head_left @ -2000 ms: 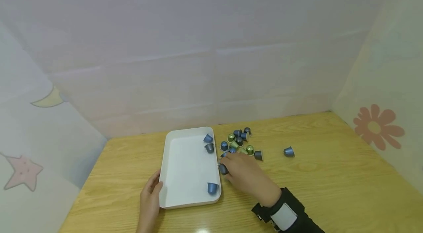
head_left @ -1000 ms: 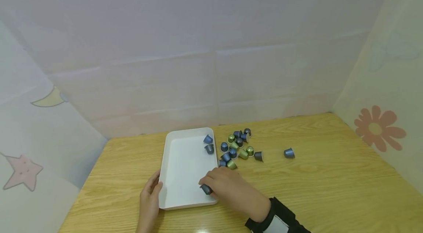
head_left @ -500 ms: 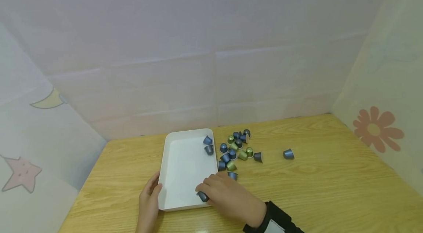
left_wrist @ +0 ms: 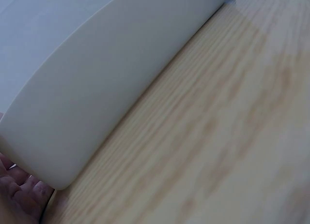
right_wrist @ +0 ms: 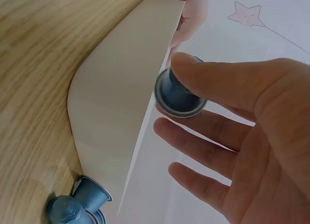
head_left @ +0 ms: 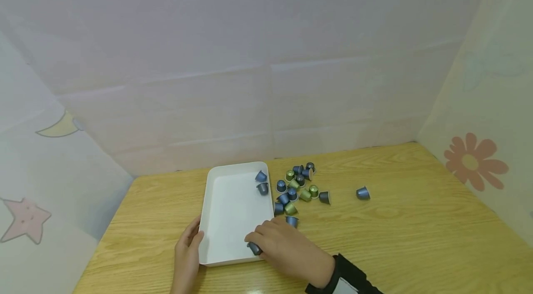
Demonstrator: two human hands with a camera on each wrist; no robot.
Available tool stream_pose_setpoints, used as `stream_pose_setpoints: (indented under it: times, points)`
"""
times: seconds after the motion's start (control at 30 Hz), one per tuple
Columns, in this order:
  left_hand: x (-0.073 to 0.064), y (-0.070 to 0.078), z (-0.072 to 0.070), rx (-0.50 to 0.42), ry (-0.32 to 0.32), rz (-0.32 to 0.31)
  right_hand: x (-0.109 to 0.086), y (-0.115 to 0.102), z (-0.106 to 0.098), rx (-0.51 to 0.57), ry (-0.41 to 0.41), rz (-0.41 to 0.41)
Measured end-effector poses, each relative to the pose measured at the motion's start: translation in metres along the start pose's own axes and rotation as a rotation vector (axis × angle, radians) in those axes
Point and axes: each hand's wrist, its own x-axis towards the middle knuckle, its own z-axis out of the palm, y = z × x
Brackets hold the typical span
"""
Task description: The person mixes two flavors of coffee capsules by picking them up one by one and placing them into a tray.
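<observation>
In the head view my right hand [head_left: 287, 247] is over the near right corner of the white tray [head_left: 233, 210]. It pinches a dark coffee capsule [head_left: 255, 248] between thumb and fingertips. The right wrist view shows this capsule [right_wrist: 181, 96] above the tray wall [right_wrist: 111, 93], its rimmed end facing the camera and the other fingers spread. My left hand [head_left: 187, 252] grips the tray's left side near the front, thumb by the rim; curled fingers [left_wrist: 22, 195] show beneath the tray in the left wrist view. A blue capsule [head_left: 261, 176] and a dark capsule [head_left: 263, 188] lie inside the tray.
Right of the tray, a loose cluster holds several blue, dark and green capsules, including a green capsule [head_left: 313, 190] and a dark capsule [head_left: 324, 197]. One blue capsule [head_left: 363, 193] lies apart farther right. Another blue capsule [head_left: 292, 221] is beside my right hand. Walls border the wooden table [head_left: 408, 238].
My right hand has carried the dark capsule from beside the tray to over its near right corner, then slightly closer to me. The left hand has kept its grip on the tray.
</observation>
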Motion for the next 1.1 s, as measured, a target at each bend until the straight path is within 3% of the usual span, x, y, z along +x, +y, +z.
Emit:
stream_pose_setpoints:
  times: [0.33,0.57,0.73,0.93,1.1]
  points:
    - [-0.004,-0.004,0.001,0.030,-0.002,-0.018,-0.004,0.000,-0.002,0.018,-0.050,0.044]
    - [-0.007,-0.007,0.001,0.057,0.006,-0.052,-0.005,-0.002,-0.006,0.022,0.026,0.063]
    - [-0.004,-0.007,0.002,0.040,-0.011,-0.054,-0.005,0.002,-0.011,-0.079,0.090,0.109]
    - [-0.001,-0.004,0.001,0.025,-0.023,-0.023,-0.009,0.011,-0.015,-0.125,0.042,0.195]
    - [-0.001,-0.002,0.000,0.014,-0.006,-0.020,-0.016,0.023,-0.019,-0.158,0.030,0.190]
